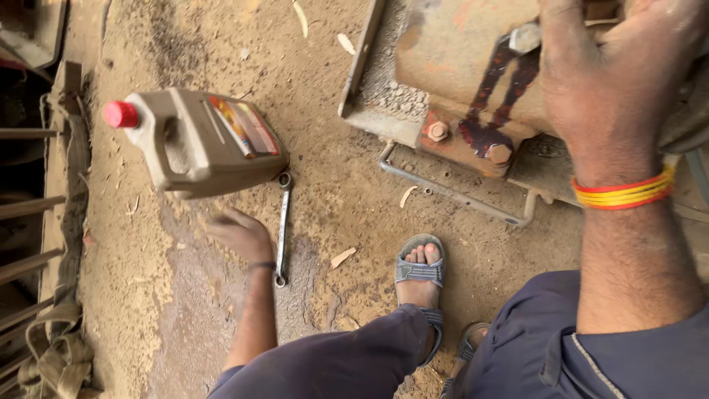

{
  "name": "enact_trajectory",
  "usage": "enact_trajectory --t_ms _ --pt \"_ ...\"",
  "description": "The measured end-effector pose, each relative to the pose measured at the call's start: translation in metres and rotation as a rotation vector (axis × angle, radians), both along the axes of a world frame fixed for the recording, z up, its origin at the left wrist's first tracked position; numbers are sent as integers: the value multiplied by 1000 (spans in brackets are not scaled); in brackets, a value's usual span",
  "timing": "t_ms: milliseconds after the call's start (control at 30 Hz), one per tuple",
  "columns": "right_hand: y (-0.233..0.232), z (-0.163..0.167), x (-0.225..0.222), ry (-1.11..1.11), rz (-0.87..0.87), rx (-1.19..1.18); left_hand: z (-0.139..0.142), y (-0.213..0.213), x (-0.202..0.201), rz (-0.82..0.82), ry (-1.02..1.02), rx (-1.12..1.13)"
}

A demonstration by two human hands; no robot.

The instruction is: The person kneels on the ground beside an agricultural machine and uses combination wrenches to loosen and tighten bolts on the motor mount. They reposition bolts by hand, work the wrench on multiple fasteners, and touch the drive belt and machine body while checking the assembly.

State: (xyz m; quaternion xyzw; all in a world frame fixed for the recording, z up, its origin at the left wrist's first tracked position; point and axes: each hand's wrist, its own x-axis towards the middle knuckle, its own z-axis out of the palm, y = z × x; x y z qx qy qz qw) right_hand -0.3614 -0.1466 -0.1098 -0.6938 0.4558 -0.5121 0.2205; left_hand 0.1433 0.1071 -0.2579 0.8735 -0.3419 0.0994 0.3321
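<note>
Hands over sandy ground and rusty metal

Dust coats the grey plastic jug (pixel 199 140) with red cap and striped colour label, lying on its side. The left hand (pixel 240 233), blurred, fingers spread and empty, hovers just beside a slim steel ring spanner (pixel 282 229) below the jug. The right hand (pixel 613 81) rests open-fingered on the rusty bolted metal frame (pixel 458 81)

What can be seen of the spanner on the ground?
The spanner is a slim, bare-metal double ring-ended tool, greyish and dull. It lies flat on the sandy ground, running nearly straight up and down the picture, one ring end near the jug, the other toward the viewer. The left hand hovers blurred just beside it, apparently without touching. Whether the top ring touches the jug cannot be told. The right hand is far off, on rusty metal.
</note>
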Motion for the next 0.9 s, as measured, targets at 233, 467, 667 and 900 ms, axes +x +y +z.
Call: enact_trajectory --t_ms 233,467,667,900 --pt "16 -2 12 88 -135 -133 -51 90 6 -14 63 1050" --pt "47 34 -23 -105 -85 -16 -29 100 -30 18 313 1100" --pt "59 69 -75 -133 -145 -41 -14 89 -144 184 720 791" --pt "84 76 -74 -112 -125 -27 90 7 -224 -396 333 205"
